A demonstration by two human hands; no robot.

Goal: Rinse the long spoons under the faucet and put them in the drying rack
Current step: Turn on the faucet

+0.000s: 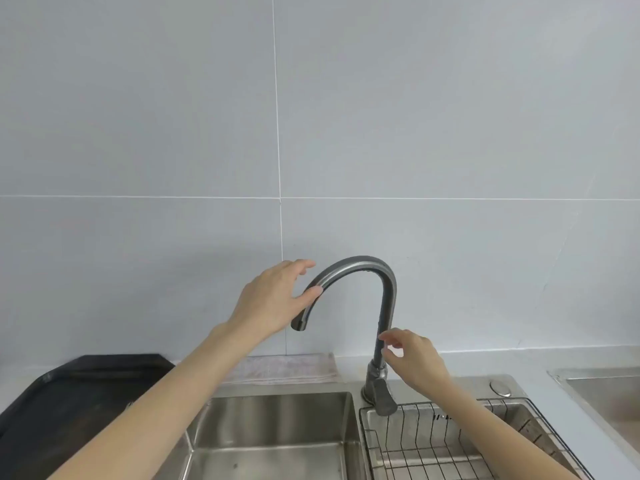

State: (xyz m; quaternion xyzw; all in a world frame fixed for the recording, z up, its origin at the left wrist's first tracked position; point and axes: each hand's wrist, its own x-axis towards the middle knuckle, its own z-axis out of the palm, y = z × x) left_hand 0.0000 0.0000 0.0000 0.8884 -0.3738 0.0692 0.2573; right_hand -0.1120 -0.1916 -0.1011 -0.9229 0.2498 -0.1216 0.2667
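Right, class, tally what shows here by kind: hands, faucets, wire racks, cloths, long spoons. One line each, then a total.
Hands: 2, left hand and right hand
Faucets: 1
Wire racks: 1
Cloths: 1
Long spoons: 0
Total: 5

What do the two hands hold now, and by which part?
Nothing is gripped. The left hand only lays its thumb on the downward curve of the grey metal gooseneck faucet; the right hand hovers beside its upright pipe, holding nothing.

Faucet [381, 306] stands behind sink [277, 427]; drying rack [433, 445] right of it
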